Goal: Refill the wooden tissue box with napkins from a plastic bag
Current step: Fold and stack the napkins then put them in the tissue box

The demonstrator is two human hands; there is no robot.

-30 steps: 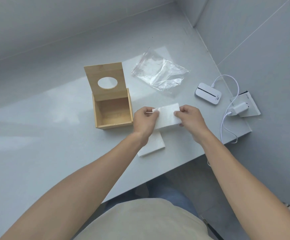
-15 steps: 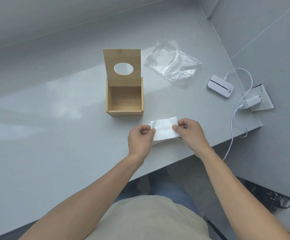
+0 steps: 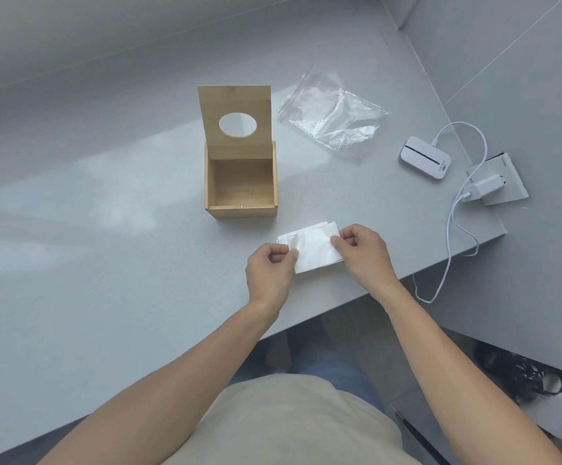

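Both hands pinch a stack of white napkins point(image 3: 313, 251) low over the counter point(image 3: 105, 263), left hand point(image 3: 270, 267) at nine o'clock, right hand point(image 3: 360, 251) at three. The open wooden tissue box point(image 3: 241, 181) waits at twelve. Soft, light, floppy paper: best gripped at opposite edges.

White router point(image 3: 426, 157), charger point(image 3: 484, 187), cable point(image 3: 451, 226) on counter point(image 3: 105, 263).

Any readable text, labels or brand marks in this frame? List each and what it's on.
Nothing legible.
White device: small print and a dark mark near one corner, too blurred to read.
Plastic bag: faint markings, unreadable.
Wooden box, napkins, charger: no text visible.
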